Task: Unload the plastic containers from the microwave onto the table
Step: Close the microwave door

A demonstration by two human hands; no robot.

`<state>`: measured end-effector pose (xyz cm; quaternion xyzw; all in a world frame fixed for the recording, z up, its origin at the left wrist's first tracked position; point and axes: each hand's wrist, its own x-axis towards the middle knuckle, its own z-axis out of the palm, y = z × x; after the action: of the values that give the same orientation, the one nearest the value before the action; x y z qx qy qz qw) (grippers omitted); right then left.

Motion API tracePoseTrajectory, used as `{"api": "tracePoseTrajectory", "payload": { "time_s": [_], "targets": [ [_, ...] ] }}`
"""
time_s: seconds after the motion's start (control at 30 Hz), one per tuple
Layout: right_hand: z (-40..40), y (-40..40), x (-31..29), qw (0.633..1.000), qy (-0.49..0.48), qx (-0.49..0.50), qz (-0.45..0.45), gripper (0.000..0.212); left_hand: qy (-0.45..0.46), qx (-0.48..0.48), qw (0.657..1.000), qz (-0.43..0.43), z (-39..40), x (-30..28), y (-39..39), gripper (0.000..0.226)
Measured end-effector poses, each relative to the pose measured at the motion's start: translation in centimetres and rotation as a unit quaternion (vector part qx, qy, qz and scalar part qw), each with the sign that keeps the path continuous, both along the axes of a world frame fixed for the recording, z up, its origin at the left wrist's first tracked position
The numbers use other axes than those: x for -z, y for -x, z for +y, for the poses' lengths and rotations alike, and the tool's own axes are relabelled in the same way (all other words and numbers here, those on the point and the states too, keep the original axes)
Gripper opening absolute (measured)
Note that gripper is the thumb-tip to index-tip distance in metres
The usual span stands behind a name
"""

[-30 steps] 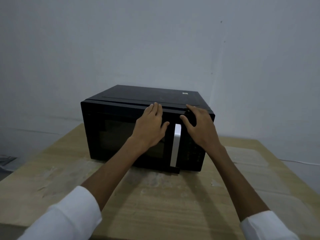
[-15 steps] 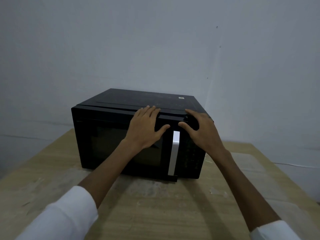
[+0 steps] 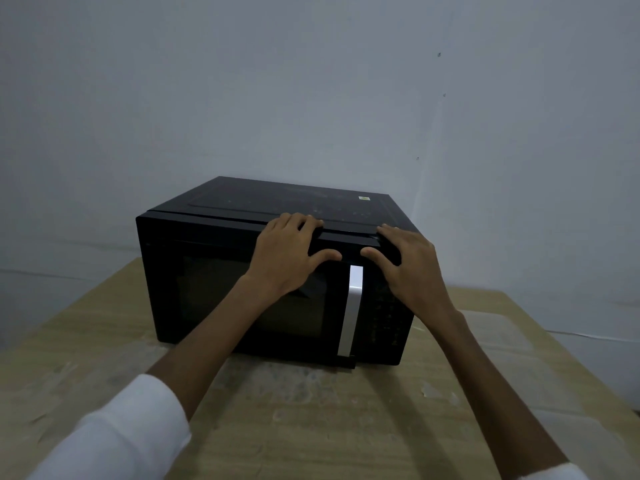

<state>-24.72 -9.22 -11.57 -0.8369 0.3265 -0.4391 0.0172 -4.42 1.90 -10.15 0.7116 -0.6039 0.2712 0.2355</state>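
A black microwave (image 3: 214, 271) stands on the wooden table (image 3: 311, 427) with its door closed. A white vertical handle (image 3: 351, 310) runs down the door's right side. My left hand (image 3: 287, 254) rests on the door's top edge, fingers over the rim and thumb spread toward the handle. My right hand (image 3: 408, 268) lies flat on the top right corner, above the control panel (image 3: 388, 317). Neither hand holds anything. No plastic containers are visible; the dark window hides the inside.
A plain grey wall (image 3: 311, 98) rises right behind the microwave. The table's surface is scuffed and pale in front of the microwave. A thin cable (image 3: 588, 336) runs along the wall at the right.
Both hands have stayed on the microwave's top front edge, my left thumb spreading a little toward the handle. The camera has tilted upward, so the microwave sits lower in the frame. The door remains closed.
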Motion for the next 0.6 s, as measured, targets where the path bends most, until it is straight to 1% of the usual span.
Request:
{"api": "tracePoseTrajectory", "payload": {
  "time_s": [0.17, 0.37, 0.6],
  "targets": [
    [-0.10, -0.26, 0.21, 1.000, 0.001, -0.005, -0.018, 0.067, -0.004, 0.001, 1.000, 0.009, -0.25, 0.04, 0.05, 0.079],
    [-0.18, -0.64, 0.19, 0.998, 0.006, 0.004, -0.057, 0.056, 0.004, -0.006, 0.999, 0.037, -0.79, 0.03, 0.35, 0.070],
    [0.03, -0.64, 0.46, 0.999, 0.009, 0.009, -0.049, 0.057, 0.021, -0.003, 0.999, 0.047, -0.74, 0.36, 0.24, 0.072]
  ]
}}
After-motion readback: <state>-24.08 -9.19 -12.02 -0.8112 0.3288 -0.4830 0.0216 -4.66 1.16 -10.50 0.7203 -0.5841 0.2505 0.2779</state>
